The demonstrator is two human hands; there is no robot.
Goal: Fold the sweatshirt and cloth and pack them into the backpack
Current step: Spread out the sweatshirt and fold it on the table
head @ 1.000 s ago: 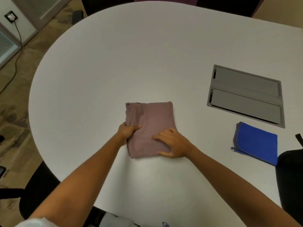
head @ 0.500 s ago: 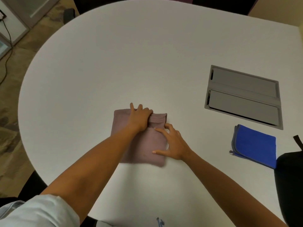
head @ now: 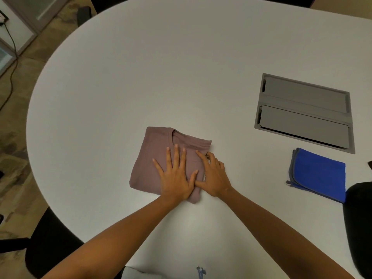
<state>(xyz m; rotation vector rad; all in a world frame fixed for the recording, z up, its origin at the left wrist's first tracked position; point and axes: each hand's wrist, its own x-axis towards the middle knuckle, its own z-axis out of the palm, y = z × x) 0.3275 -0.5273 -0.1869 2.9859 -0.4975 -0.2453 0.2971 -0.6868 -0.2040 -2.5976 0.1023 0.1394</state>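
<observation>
A mauve sweatshirt (head: 153, 154) lies folded into a small rectangle on the white table (head: 161, 67), its collar toward the far side. My left hand (head: 176, 176) presses flat on its middle with fingers spread. My right hand (head: 213, 176) rests at the sweatshirt's right edge, index finger and thumb stretched out on the fabric, the other fingers bent at the far corner. A folded blue cloth (head: 320, 174) with grey trim lies to the right. The black backpack (head: 359, 224) shows only partly at the right edge.
A grey cable hatch (head: 306, 111) is set into the table behind the blue cloth. A black chair (head: 50, 246) stands at the table's near-left edge, and another dark chair sits at the far side. A cord runs over the floor at left.
My left hand let go of the sweatshirt's far edge and came down flat on its middle. My right hand shifted to the right edge. The folded bundle now lies smooth.
</observation>
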